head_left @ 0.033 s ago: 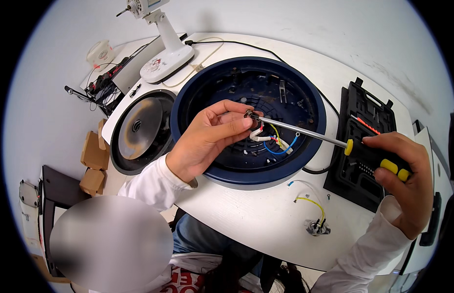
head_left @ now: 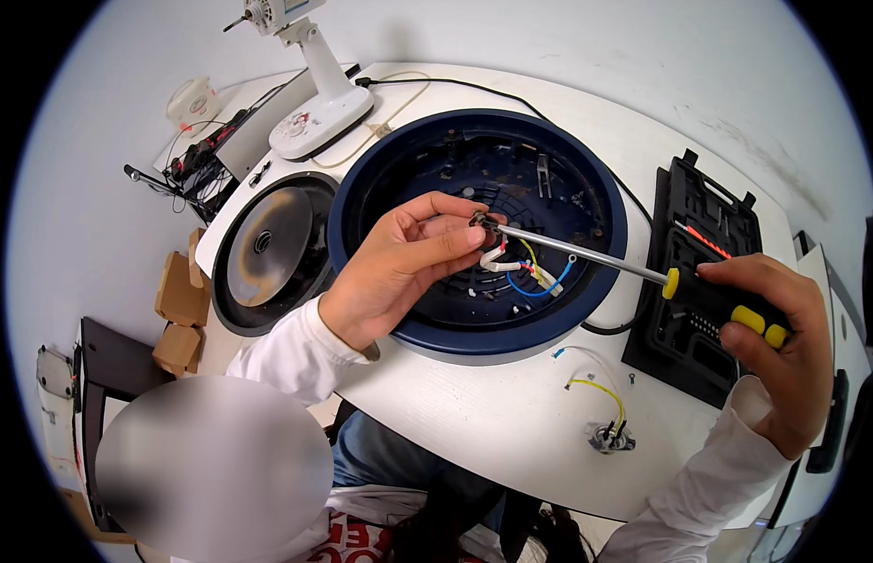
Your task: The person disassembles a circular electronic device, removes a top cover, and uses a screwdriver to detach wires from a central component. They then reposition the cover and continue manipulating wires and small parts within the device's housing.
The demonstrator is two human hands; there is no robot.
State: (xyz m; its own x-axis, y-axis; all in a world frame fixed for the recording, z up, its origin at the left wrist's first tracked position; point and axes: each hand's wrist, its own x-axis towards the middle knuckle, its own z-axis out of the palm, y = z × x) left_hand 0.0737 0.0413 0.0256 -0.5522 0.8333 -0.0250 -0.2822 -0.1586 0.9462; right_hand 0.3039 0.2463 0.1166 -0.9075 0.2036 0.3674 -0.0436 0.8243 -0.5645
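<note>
Over a dark blue round appliance base (head_left: 474,342), my left hand (head_left: 403,253) pinches a small dark connector piece (head_left: 484,221) between thumb and fingers. My right hand (head_left: 783,342) is closed round the black and yellow handle of a screwdriver (head_left: 586,253). The metal shaft runs leftward, and its tip meets the small piece; the exact contact is too small to tell. White-sleeved wires (head_left: 497,261), a blue wire (head_left: 539,295) and a yellow-green one hang just below the piece, inside the base.
A black tool case (head_left: 675,310) lies open at the right. In front of the base sits a small metal part with wires (head_left: 610,436). A round heating plate (head_left: 267,249) in a black rim stands at left, a white fan stand (head_left: 324,103) behind it. A black cable (head_left: 493,91) crosses the back.
</note>
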